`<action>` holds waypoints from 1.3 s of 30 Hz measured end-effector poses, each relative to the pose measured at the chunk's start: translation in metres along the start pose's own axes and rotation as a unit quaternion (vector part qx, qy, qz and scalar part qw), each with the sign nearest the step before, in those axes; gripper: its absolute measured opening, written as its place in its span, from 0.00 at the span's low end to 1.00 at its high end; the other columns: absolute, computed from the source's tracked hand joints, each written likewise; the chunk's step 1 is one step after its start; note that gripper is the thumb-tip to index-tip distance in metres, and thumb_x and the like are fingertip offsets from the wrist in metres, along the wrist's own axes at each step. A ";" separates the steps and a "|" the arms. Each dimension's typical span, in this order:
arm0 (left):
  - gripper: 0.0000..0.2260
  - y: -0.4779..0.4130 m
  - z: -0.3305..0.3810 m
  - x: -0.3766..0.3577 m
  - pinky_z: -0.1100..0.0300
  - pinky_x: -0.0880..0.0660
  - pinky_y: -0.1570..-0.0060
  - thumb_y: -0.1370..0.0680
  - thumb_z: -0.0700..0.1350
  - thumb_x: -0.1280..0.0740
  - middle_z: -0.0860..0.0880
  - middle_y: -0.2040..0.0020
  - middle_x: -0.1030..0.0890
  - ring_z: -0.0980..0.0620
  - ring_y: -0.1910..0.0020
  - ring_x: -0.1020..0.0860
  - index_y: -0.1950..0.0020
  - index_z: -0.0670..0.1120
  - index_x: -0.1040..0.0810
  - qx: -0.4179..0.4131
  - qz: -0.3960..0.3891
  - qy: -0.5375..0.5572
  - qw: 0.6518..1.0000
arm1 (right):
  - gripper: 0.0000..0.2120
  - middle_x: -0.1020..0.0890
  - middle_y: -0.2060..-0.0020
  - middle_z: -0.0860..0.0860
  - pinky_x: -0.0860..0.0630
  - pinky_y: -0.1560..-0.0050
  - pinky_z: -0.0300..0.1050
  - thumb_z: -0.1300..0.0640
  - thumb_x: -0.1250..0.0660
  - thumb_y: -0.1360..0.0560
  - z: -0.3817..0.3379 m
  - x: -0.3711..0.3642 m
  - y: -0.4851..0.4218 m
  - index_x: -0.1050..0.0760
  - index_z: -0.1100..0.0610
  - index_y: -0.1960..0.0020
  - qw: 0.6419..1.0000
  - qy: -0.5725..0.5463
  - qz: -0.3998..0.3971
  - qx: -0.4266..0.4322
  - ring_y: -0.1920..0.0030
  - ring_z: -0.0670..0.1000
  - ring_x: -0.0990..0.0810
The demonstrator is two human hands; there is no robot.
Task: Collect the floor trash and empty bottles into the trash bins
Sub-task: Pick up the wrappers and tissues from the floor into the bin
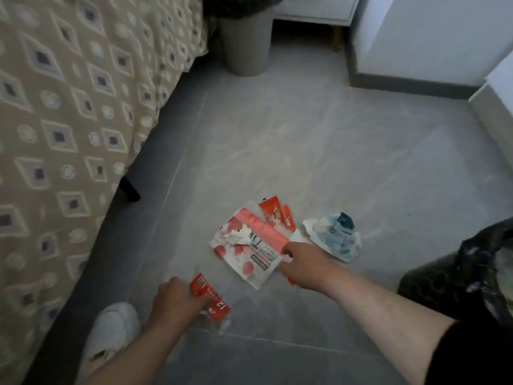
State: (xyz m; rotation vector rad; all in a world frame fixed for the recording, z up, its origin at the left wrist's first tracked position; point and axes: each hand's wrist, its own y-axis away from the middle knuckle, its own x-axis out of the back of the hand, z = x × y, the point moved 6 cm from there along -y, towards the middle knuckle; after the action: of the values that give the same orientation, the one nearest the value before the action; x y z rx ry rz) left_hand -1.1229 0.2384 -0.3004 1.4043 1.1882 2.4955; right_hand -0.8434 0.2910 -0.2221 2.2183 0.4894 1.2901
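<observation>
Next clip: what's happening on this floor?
A person reaches down beside a bed, clearing litter. The left hand grips a red wrapper; the right hand pinches the edge of a red-and-white plastic bag. Torn red packets and a crumpled blue-white bag lie on the floor. A grey bin stands further off.

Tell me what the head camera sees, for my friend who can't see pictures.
Two hands pick litter off a grey floor: the left hand grips a red wrapper, the right hand pinches a red-and-white bag. A grey bin stands beyond, beside the bed; a black trash bag sits at right.
</observation>
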 end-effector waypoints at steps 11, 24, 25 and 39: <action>0.28 -0.005 0.019 -0.017 0.52 0.28 0.46 0.34 0.56 0.26 0.46 0.42 0.30 0.43 0.40 0.29 0.39 0.49 0.33 -0.083 0.056 -0.068 0.993 | 0.28 0.38 0.26 0.55 0.36 0.31 0.54 0.49 0.38 0.23 -0.067 -0.057 -0.087 0.41 0.50 0.25 0.977 0.128 0.113 0.125 0.29 0.61 0.38; 0.07 -0.004 0.028 0.004 0.52 0.23 0.60 0.32 0.38 0.26 0.50 0.66 0.18 0.51 0.65 0.20 0.64 0.48 0.21 -0.089 0.038 0.240 0.966 | 0.14 0.18 0.46 0.53 0.26 0.47 0.46 0.54 0.38 0.24 -0.045 -0.012 -0.054 0.22 0.53 0.40 0.979 0.057 0.121 0.153 0.44 0.55 0.21; 0.06 0.002 0.034 0.010 0.50 0.22 0.59 0.32 0.37 0.26 0.48 0.66 0.17 0.49 0.65 0.20 0.63 0.47 0.20 -0.090 0.039 0.265 0.959 | 0.13 0.17 0.46 0.52 0.26 0.46 0.46 0.54 0.38 0.24 -0.043 0.002 -0.044 0.21 0.53 0.42 0.980 0.042 0.122 0.154 0.44 0.54 0.21; 0.06 0.181 0.231 0.086 0.44 0.19 0.53 0.26 0.37 0.30 0.40 0.56 0.16 0.40 0.57 0.16 0.53 0.45 0.23 -0.205 -0.053 0.450 0.868 | 0.05 0.18 0.69 0.52 0.25 0.61 0.48 0.58 0.32 0.26 0.074 0.205 0.176 0.19 0.58 0.59 0.938 -0.221 0.257 0.068 0.70 0.45 0.24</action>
State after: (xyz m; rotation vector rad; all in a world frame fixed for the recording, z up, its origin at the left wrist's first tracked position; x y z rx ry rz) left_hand -0.9447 0.2817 -0.0553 0.0206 0.6386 3.1148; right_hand -0.6720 0.2440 -0.0059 2.7623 -0.1955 0.9464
